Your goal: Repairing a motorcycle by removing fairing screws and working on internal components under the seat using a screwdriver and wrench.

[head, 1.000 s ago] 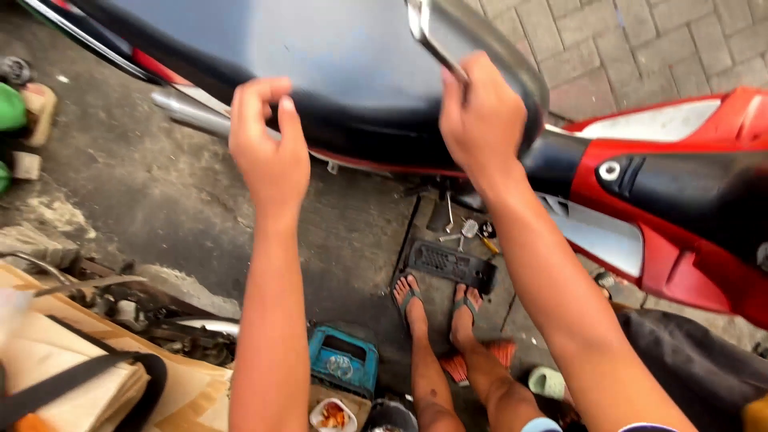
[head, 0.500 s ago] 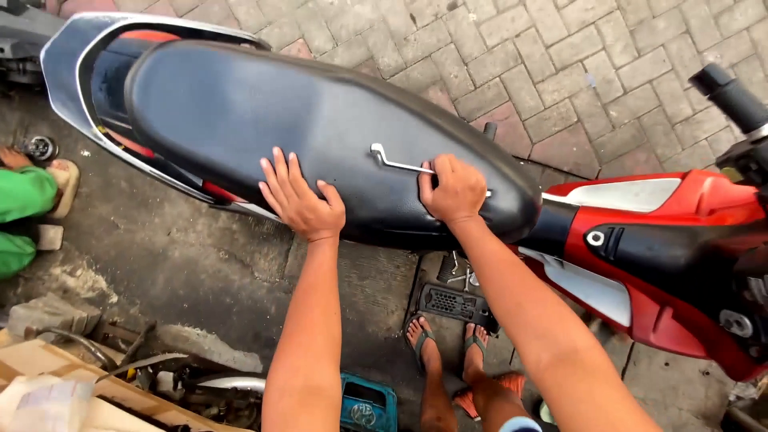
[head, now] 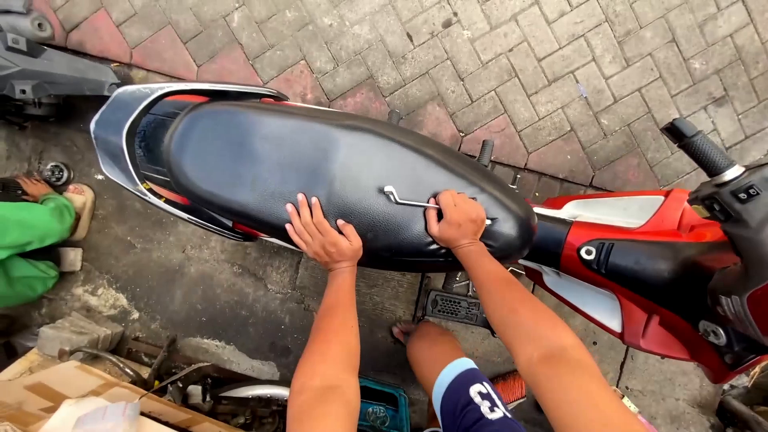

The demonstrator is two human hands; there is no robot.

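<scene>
Head view: the left hand [head: 324, 238] lies flat, fingers spread, on the near edge of the black scooter seat [head: 320, 172]. The right hand [head: 456, 220] is closed around a thin metal wrench [head: 408, 200] lying on the seat's front end. The wrench looks stiff, light and slippery; the seat looks padded and yielding.

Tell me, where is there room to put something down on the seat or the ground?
The black seat is bare from the left hand back to the tail. The right hand holds a bent metal tool at its front. The concrete below the seat is open. The lower left is crowded with scrap parts.
</scene>
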